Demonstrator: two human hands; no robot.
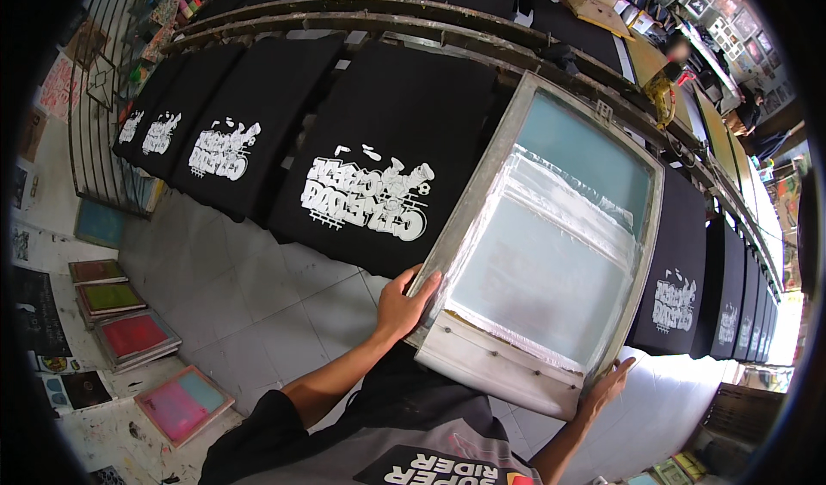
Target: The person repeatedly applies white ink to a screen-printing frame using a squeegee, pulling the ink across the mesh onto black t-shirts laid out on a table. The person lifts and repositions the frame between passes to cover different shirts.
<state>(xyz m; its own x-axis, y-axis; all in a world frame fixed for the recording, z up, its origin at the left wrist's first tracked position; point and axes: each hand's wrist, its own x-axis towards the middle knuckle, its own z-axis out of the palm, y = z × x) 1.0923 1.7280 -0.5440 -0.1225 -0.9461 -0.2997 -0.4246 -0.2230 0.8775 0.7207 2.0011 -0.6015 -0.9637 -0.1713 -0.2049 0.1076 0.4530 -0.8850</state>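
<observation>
Between my hands is a large screen-printing frame (452,214), tilted, with pale blue mesh and thick white ink smeared across it. A squeegee (499,352) with a whitish handle lies along its near end. My left hand (407,302) grips the frame's left side, thumb on top. My right hand (609,384) holds the lower right edge, its fingers partly hidden beneath. Left of the frame, a black T-shirt (404,98) lies on a printing board with a white graphic print (366,194). Another printed black shirt (675,265) shows to the right of the frame.
More black shirts (280,80) with white prints line the long rack on both sides. A metal rail (413,24) runs behind them. Coloured screens (185,401) lie at the lower left beside the tiled floor (249,278). Another person (667,85) stands at the far right.
</observation>
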